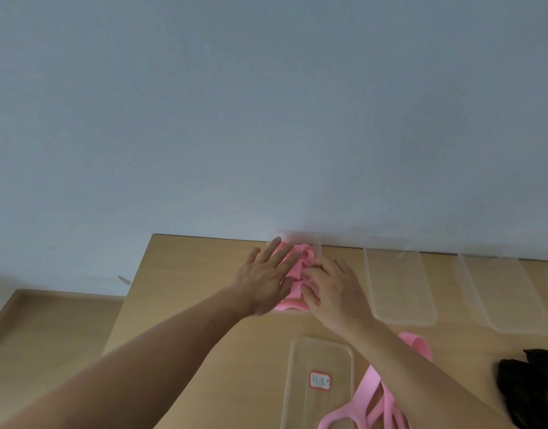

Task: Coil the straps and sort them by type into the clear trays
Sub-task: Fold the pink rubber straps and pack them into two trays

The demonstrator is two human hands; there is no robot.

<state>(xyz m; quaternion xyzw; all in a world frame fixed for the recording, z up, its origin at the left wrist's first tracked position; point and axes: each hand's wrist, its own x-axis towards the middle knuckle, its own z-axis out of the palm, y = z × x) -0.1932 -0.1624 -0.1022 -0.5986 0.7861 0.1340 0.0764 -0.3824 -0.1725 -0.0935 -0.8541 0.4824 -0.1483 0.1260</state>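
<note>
Coiled pink straps [301,261] fill a clear tray [318,243] at the table's back edge. My left hand [266,278] lies flat on them with straight fingers. My right hand [331,287] presses on the straps from the right, its fingertips bent onto the pink band. Loose pink straps [376,397] lie on the table near me, partly under my right forearm. A heap of black straps [532,388] sits at the right edge.
A clear lid or tray with a red-bordered label [320,380] lies in front of me. Two more clear trays [399,286] [508,295] stand to the right along the wall. The wooden table [189,289] ends at the left, above a lower floor.
</note>
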